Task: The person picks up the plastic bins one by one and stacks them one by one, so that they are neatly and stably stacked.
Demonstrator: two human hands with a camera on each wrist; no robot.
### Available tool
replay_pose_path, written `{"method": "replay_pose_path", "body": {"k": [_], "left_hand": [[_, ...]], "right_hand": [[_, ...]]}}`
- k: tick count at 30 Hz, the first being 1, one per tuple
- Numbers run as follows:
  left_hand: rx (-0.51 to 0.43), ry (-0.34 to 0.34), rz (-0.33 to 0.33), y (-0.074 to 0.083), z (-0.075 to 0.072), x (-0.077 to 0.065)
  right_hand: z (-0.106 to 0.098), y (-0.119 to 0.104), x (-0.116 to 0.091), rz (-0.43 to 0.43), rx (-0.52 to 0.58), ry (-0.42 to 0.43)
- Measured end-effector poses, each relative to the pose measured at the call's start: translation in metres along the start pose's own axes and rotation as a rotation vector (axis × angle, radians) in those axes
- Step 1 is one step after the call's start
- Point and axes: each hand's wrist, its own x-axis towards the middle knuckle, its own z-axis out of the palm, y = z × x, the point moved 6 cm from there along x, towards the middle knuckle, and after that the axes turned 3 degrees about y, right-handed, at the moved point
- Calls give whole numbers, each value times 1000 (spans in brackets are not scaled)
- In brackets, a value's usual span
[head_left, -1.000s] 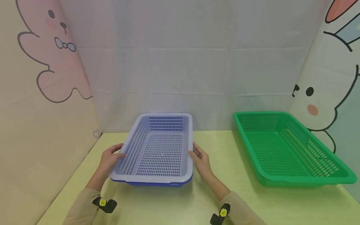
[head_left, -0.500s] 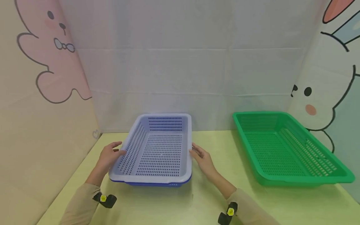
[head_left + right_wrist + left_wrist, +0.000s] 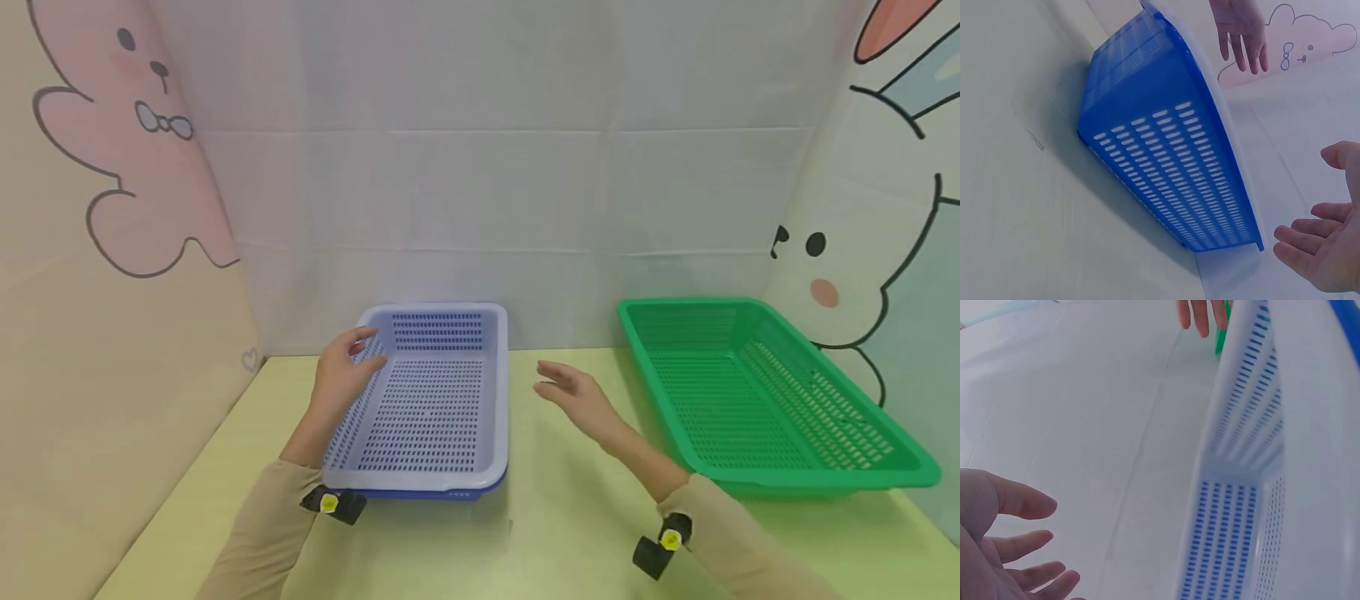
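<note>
Near the middle of the table stands a pale lavender slotted basket [image 3: 423, 417], with a deeper blue basket [image 3: 1160, 137] visible under its rim and along its side. My left hand [image 3: 343, 375] hovers above the basket's left side, fingers spread and holding nothing; the left wrist view shows the same hand [image 3: 1010, 544] apart from the rim. To the right of the basket, my right hand [image 3: 581, 400] hangs in the air with loosely bent fingers and nothing in them. A green slotted basket [image 3: 678, 417] sits further right, beyond that hand.
The pale yellow-green table [image 3: 420, 550] runs back to a white cloth wall [image 3: 480, 192]. A pink bear print [image 3: 150, 150] is on the left wall and a rabbit print [image 3: 847, 233] on the right. Each sleeve carries a black wrist camera [image 3: 333, 504].
Both hands have let go of the lavender basket's sides. The left hand has risen over its left side; the right has moved away to the right. The baskets stay in place.
</note>
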Motion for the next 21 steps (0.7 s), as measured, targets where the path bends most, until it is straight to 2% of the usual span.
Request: {"method": "replay_pose_path", "body": {"k": [5,11,17,21], "left_hand": [[-142,-10,8,24,25,1],[-218,-42,20,48,60,-1],[-336,-94,-1,70,90,-7],[-382,-128,10,84,111,-13]], "right_hand": [[-30,-7,1,-1,-61,28],[-66,-12,0,0,-124,40],[-102,-4,-4,7,-187,45],[-126,4,-11,35,-221,65]]}}
